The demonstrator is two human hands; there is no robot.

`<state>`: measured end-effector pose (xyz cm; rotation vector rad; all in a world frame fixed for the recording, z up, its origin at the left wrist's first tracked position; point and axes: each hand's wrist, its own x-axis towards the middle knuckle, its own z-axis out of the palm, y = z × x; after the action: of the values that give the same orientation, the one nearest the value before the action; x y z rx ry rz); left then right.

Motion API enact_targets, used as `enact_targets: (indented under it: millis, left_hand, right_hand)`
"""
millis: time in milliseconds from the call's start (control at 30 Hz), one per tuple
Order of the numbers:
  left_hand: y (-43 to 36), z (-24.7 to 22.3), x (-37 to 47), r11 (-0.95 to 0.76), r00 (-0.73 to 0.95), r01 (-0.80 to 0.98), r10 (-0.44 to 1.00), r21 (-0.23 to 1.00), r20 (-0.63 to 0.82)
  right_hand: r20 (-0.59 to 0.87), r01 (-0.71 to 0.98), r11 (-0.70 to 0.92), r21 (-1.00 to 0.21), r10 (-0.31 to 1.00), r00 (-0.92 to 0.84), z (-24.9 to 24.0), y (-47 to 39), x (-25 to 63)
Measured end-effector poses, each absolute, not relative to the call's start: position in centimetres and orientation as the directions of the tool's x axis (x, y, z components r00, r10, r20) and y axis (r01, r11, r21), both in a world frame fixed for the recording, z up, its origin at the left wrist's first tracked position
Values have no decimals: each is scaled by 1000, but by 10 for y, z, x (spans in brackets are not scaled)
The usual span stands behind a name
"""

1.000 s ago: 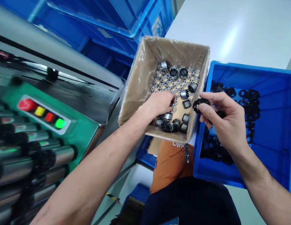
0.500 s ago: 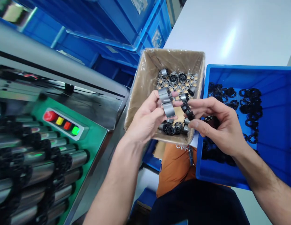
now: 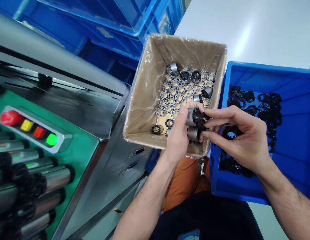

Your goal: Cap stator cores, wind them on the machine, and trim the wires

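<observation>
In the head view, we find both hands meeting over the near right corner of a cardboard box (image 3: 141,100) lined with clear plastic. The left hand (image 3: 181,131) is closed, gripping two metal cylinders, an upper cylinder (image 3: 191,116) and a lower cylinder (image 3: 193,134), laid side by side with their black ends (image 3: 199,116) facing right. The right hand (image 3: 245,136) is bent, its thumb and leading fingertips at those black ends; we cannot tell whether they pinch or press there. A black ring (image 3: 236,130) is held in the bend of the same hand, with blue showing through its opening.

Inside the box, we see silver rings (image 3: 175,97) standing in close rows, with several black-ended cylinders on and beside them. To the right, just beside the box, a blue bin (image 3: 295,133) contains loose black rings (image 3: 270,113), gathered mainly toward its left half. A white tabletop (image 3: 217,23) lies beyond.

At the left, we note a green panel (image 3: 81,133) bearing a control strip with red, yellow, red and bright green buttons (image 3: 52,139). Next to it lie metal rollers (image 3: 56,175) with black ends, partly blurred. Blue crates (image 3: 115,16) stand behind. Orange trousers (image 3: 180,183) show below the box.
</observation>
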<state>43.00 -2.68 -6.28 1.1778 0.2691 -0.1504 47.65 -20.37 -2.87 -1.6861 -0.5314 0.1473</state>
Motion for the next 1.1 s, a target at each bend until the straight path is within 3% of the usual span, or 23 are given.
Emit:
enact_targets:
  millis: [167,400,633,767,1100]
  left_hand:
    - [-28,-57,425,400,976,210,-28,892,-218]
    - [-24,-61,423,292,993,115,-7,950,-118]
    - [-24,-67,421,416,997,56,-78,908,-26]
    - [-26,-67,417,289,999,22,-42,957,-11]
    - [-25,-73,412,10,977,-189,98,982,187]
  right_hand:
    - [191,244,-88,-966,396,898,-30,-202,477]
    - [136,165,-40,-985,395,909,-32,-200,476]
    - [111,137,-29,-990,435,894,-28,-202,477]
    - [-8,-6,-6,-1000,378,926,-27,-201,478]
    - [-185,-264,142,-954,416,890,-23,-198,477]
